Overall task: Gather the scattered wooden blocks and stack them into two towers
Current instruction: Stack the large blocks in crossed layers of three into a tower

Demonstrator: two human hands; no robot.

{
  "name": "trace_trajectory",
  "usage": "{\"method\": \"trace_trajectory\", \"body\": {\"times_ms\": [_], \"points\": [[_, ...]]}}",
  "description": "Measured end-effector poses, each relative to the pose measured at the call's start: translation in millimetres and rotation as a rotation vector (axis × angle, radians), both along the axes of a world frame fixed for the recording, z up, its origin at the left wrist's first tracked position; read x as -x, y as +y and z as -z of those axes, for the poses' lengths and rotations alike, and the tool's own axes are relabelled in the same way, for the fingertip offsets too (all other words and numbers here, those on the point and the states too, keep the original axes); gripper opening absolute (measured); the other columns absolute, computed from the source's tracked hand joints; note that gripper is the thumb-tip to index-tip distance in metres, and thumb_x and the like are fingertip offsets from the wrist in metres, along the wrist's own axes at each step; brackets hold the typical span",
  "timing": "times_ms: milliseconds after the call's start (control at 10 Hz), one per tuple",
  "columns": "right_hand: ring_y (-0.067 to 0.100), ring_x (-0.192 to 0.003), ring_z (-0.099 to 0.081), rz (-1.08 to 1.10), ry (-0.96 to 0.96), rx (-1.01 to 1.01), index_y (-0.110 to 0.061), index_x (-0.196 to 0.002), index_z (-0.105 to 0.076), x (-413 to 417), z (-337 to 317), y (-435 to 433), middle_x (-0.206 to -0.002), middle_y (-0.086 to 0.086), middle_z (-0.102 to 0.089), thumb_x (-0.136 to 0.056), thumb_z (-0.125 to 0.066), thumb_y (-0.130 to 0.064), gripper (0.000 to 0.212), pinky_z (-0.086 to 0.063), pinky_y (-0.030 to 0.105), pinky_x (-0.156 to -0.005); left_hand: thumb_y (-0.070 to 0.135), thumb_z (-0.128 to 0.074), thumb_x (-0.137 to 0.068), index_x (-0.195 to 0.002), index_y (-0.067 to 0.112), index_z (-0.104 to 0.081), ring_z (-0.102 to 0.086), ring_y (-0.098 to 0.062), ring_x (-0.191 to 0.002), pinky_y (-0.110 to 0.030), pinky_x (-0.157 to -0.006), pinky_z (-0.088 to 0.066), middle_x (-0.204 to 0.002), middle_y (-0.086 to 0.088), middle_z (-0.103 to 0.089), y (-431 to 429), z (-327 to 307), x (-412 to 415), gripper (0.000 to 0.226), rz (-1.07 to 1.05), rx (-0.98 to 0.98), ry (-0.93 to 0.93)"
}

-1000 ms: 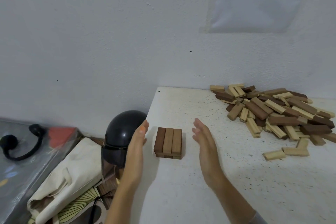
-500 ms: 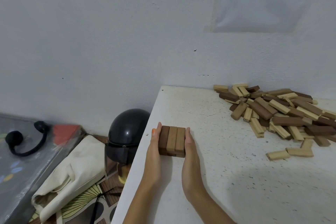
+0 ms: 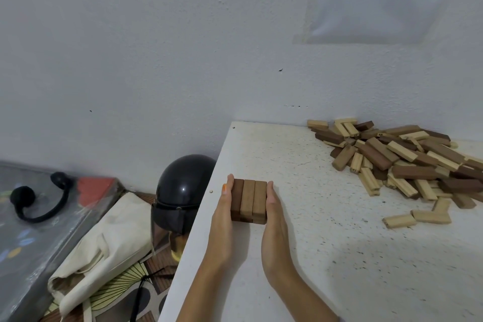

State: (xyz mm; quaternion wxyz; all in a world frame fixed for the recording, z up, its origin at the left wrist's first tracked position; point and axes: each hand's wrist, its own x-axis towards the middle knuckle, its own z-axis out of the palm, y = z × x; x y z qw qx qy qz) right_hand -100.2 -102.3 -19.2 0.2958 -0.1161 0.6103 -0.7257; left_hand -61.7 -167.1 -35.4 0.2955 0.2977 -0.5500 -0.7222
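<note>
Both hands are on the tabletop [image 3: 326, 256] with fingers straight, flanking a low stack [image 3: 248, 200] of wooden blocks. The left hand [image 3: 222, 219] presses its palm side against the stack's left face. The right hand [image 3: 275, 219] presses against the stack's right face. Neither hand curls round anything. The left thumbnail [image 3: 224, 188] is orange.

The stack stands close to the tabletop's left edge. Its top layer is three blocks side by side, one dark and two lighter brown, running away from the person. A lower layer shows beneath it at the near end, crosswise to the top one.

Right of the stack and well apart from it, two pale loose blocks [image 3: 417, 218] lie end to end. Farther right of the stack, towards the wall [image 3: 156, 60], is a big jumbled pile [image 3: 402, 162] of pale and dark blocks.

Left of the stack, below the tabletop's edge, sits a black helmet [image 3: 183, 185]. A cream cloth bag [image 3: 104, 243] lies farther left of it. Farther left still, a black curved thing [image 3: 34, 202] and a red one [image 3: 95, 189] rest on a grey surface. High above the stack and to its right, a sheet of paper [image 3: 379, 2] hangs on the wall.
</note>
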Motion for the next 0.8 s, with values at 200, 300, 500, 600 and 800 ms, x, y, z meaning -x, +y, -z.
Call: {"method": "trace_trajectory", "body": {"times_ms": [200, 300, 500, 600, 800], "points": [[0.009, -0.137, -0.037, -0.001, 0.005, -0.026, -0.04, -0.148, -0.029, 1, 3, 0, -0.15, -0.009, -0.039, -0.079, -0.032, -0.07, 0.075, -0.029, 0.041, -0.117, 0.074, -0.051, -0.079, -0.138, 0.043, -0.048, -0.041, -0.008, -0.136, -0.041, -0.118, -0.026, -0.146, 0.012, -0.047, 0, 0, 0, 0.067, 0.025, -0.045, 0.071], [0.007, -0.137, -0.036, -0.011, 0.008, -0.036, -0.038, -0.149, -0.028, 3, 4, 1, -0.15, -0.009, -0.038, -0.08, -0.032, -0.066, 0.075, -0.027, 0.038, -0.118, 0.076, -0.044, -0.083, -0.143, 0.036, -0.043, -0.04, -0.006, -0.137, -0.041, -0.118, -0.028, -0.147, 0.012, -0.045, -1, 1, 0, 0.073, 0.03, -0.008, 0.009], [0.004, -0.138, -0.032, -0.012, 0.028, 0.019, -0.038, -0.148, -0.025, 2, -4, 6, -0.151, -0.011, -0.035, -0.089, -0.035, -0.063, 0.064, -0.026, 0.02, -0.109, 0.074, -0.051, -0.082, -0.141, 0.04, -0.046, -0.037, -0.006, -0.139, -0.041, -0.119, -0.026, -0.147, 0.016, -0.044, 1, -3, 0, 0.068, 0.035, -0.037, 0.059], [0.005, -0.138, -0.034, -0.008, 0.045, -0.001, -0.038, -0.149, -0.026, 3, -1, 4, -0.151, -0.01, -0.036, -0.088, -0.035, -0.067, 0.068, -0.028, 0.024, -0.113, 0.072, -0.057, -0.078, -0.136, 0.044, -0.05, -0.039, -0.005, -0.137, -0.04, -0.119, -0.025, -0.144, 0.02, -0.047, 1, 2, 2, 0.065, 0.002, -0.068, 0.073], [0.004, -0.14, -0.028, -0.008, 0.053, -0.018, -0.038, -0.148, -0.022, 2, -4, 7, -0.153, -0.011, -0.031, -0.086, -0.028, -0.055, 0.065, -0.024, 0.018, -0.108, 0.068, -0.055, -0.083, -0.138, 0.039, -0.049, -0.042, -0.011, -0.137, -0.043, -0.118, -0.026, -0.146, 0.011, -0.048, -1, 3, 2, 0.063, 0.002, -0.053, 0.074]]}}
